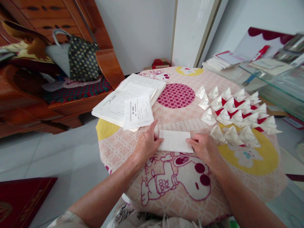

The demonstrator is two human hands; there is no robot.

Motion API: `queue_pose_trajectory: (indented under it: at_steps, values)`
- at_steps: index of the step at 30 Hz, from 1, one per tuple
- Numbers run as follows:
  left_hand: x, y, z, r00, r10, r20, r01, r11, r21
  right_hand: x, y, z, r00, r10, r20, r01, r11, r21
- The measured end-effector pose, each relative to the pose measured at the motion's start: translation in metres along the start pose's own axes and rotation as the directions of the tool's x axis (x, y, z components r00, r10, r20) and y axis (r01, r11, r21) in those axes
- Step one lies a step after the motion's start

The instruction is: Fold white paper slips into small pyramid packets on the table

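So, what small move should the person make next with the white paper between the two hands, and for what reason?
Perhaps fold the white paper once more. It lies as a flat rectangle, with the left hand at one end and the right hand at the other, while the paper pieces on the right already have pointed shapes.

Holding a folded white paper (175,141) by its two short sides in the centre of the frame, with left hand (147,141) and right hand (206,146), over a pinkish patterned tablecloth (112,153), with printed sheets (115,100) piled left of centre and rows of pointed paper shapes (224,117) at the right.
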State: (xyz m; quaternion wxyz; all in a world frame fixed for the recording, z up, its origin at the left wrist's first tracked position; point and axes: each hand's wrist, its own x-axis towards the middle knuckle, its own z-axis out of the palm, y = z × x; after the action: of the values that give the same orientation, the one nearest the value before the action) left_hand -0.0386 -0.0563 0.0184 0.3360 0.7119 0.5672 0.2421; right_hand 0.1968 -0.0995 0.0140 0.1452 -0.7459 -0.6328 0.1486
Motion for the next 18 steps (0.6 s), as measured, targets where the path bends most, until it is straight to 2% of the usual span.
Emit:
queue_pose_trajectory:
  at_steps: [18]
  values:
    - [0.0005, 0.0003, -0.0017, 1.0, 0.011, -0.005, -0.011, 1.0, 0.008, -0.0003, -0.0001, -0.0006, 1.0, -0.001, -0.002, 0.001, 0.999, 0.037]
